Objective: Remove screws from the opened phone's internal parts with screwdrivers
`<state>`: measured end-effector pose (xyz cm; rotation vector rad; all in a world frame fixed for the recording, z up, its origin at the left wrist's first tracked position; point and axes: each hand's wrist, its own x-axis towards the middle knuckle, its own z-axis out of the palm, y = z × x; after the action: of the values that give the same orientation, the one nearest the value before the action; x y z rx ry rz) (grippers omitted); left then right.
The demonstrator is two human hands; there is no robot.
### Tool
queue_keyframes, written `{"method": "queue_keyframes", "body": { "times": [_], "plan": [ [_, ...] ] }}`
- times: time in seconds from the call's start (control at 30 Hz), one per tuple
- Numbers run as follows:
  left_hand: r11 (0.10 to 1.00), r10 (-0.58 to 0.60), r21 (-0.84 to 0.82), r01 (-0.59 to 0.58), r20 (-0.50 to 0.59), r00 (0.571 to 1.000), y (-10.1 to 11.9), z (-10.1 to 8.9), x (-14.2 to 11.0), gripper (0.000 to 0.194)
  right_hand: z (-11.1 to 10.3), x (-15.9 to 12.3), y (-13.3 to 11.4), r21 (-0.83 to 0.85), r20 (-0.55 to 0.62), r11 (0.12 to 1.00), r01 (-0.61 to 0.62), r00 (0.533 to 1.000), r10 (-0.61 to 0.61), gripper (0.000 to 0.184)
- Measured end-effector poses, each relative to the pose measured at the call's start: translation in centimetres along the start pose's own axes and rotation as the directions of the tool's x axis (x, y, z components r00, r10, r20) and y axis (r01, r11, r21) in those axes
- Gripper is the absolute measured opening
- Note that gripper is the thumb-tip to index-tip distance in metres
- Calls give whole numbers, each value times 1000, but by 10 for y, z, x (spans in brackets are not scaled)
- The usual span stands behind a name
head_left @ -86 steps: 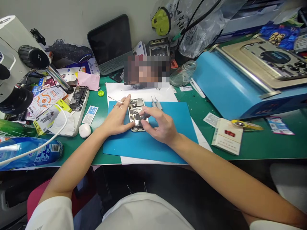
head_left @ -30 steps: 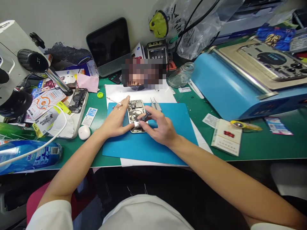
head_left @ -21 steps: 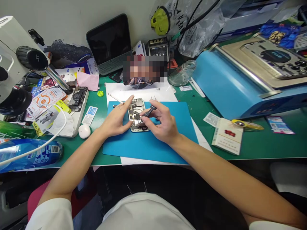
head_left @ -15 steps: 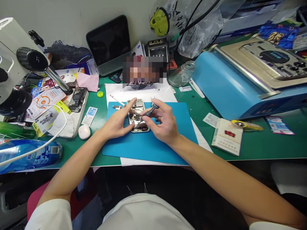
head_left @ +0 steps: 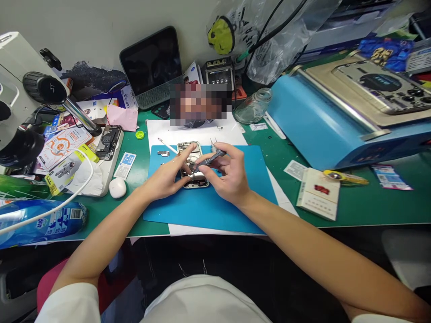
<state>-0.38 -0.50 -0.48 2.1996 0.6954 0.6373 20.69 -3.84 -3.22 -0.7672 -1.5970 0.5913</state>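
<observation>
An opened phone (head_left: 200,183) with its inner parts exposed lies on a blue mat (head_left: 182,208). My left hand (head_left: 164,179) is at the phone's left side, with the thumb at its lower part and fingers reaching over its upper part. A thin white stick (head_left: 166,144) emerges from behind those fingers; whether they hold it is hidden. My right hand (head_left: 232,175) pinches a dark grey screwdriver (head_left: 213,158), tilted, with its lower end over the phone. Thin metal prongs (head_left: 213,141) poke up beyond the right fingers. A small metal part (head_left: 163,153) lies left of the phone.
On the left stand a microscope (head_left: 43,87) and a blue bottle (head_left: 43,222), with a white earbud case (head_left: 117,188) nearby. A glass jar (head_left: 253,106) and a blue machine (head_left: 303,121) are to the right. A cigarette box (head_left: 318,194) lies near the front edge.
The screwdriver has tilted flatter in my right hand. My left fingers have shifted inward over the phone, and the white stick has moved slightly right. The camera view has shifted a little.
</observation>
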Motion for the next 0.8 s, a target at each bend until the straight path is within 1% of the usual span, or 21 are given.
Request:
{"method": "queue_keyframes", "body": {
  "times": [0.17,0.27,0.37,0.47,0.53,0.6,0.67,0.73,0.8],
  "plan": [
    [1000,7,23,-7,-10,1000,0,1,0,84,0,-1,0,-18,-4,1000,-2,1000,2,57],
    [997,29,67,-28,-15,999,2,-2,0,85,0,0,1,-28,-26,1000,-5,1000,4,55],
    [986,30,167,-22,-47,998,6,-14,-2,85,-1,1,3,-37,-59,999,-22,998,20,53],
    [963,-8,266,41,-125,992,10,-32,-7,86,-2,1,5,-34,-80,999,-41,996,39,52],
    [951,-41,298,83,-146,988,11,-44,-11,86,-4,1,6,-27,-78,999,-47,996,45,52],
    [939,-90,320,123,-116,989,12,-52,-14,86,-5,1,6,-29,-75,998,-60,996,58,51],
    [928,-140,341,151,-59,988,11,-55,-16,86,-6,1,6,-36,-78,996,-76,994,73,50],
    [920,-177,355,164,4,984,11,-55,-17,84,-6,0,5,-39,-81,995,-89,993,86,51],
    [924,-188,350,156,60,980,11,-54,-17,83,-6,1,4,-34,-83,995,-90,993,87,51]
  ]
}}
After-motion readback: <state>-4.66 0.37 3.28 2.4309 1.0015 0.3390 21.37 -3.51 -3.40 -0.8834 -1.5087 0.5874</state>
